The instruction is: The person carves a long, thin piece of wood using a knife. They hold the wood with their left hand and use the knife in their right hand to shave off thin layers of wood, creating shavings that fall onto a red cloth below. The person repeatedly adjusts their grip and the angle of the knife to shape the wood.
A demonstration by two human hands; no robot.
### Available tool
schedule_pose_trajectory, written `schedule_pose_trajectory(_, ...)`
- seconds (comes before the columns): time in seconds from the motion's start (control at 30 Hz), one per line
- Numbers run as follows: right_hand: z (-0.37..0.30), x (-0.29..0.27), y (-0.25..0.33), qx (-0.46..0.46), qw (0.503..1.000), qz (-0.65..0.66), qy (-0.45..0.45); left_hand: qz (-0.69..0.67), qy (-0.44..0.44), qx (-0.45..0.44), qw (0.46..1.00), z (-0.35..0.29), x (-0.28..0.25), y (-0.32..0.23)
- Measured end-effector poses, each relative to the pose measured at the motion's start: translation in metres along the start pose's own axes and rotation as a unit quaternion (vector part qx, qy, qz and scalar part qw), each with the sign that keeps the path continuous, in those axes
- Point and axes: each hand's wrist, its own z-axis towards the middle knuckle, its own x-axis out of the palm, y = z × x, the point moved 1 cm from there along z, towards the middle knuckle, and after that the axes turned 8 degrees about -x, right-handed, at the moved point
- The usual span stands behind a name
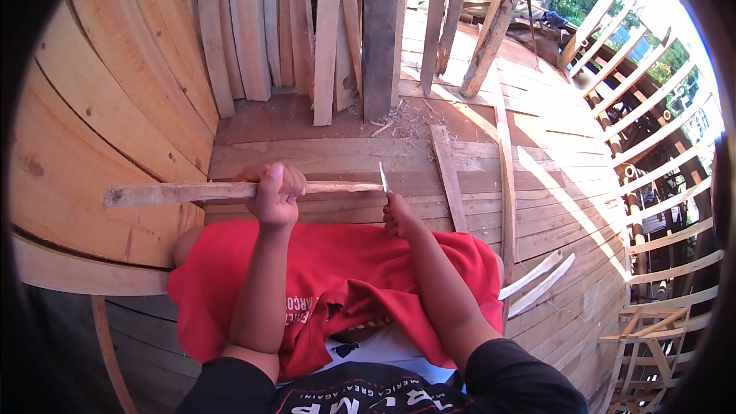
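Observation:
My left hand (274, 192) is closed round a long strip of wood (165, 194), held level across and above my lap. The strip's left end is broad and rough; toward the right it narrows, with a paler, cut-looking surface. In my right hand (400, 216) is a knife (384, 176), its bright blade pointing up and away from me. The blade stands at the strip's right tip and seems to touch it; the handle is mostly hidden in my fingers. A red cloth (345, 261) covers my legs beneath both hands.
Wooden planks (115, 107) wall the left side. Upright boards (326, 38) and a dark post (381, 38) stand ahead, with wood shavings (399, 121) by their feet. Loose strips (448, 176) lie on the plank floor, two pale curved ones (540, 284) at right. A slatted railing (652, 138) curves beyond.

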Motion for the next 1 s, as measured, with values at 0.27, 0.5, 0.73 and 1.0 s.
schedule_pose_trajectory(0.27, 0.016, -0.014, -0.006, 0.027, 0.998, 0.025, 0.049, 0.013, 0.009, 0.001, 1.000, 0.002, 0.003, 0.003)
schedule_pose_trajectory(0.5, 0.010, -0.003, 0.006, 0.033, 0.997, 0.040, 0.051, 0.015, 0.003, 0.006, 1.000, 0.006, -0.001, 0.001)
schedule_pose_trajectory(0.73, 0.015, 0.004, 0.001, -0.051, 0.998, 0.033, -0.020, 0.030, 0.005, -0.005, 1.000, 0.005, 0.005, 0.002)
schedule_pose_trajectory(1.0, -0.012, 0.005, 0.010, -0.010, 0.999, -0.021, 0.028, 0.065, 0.008, -0.015, 0.998, 0.008, 0.002, -0.002)
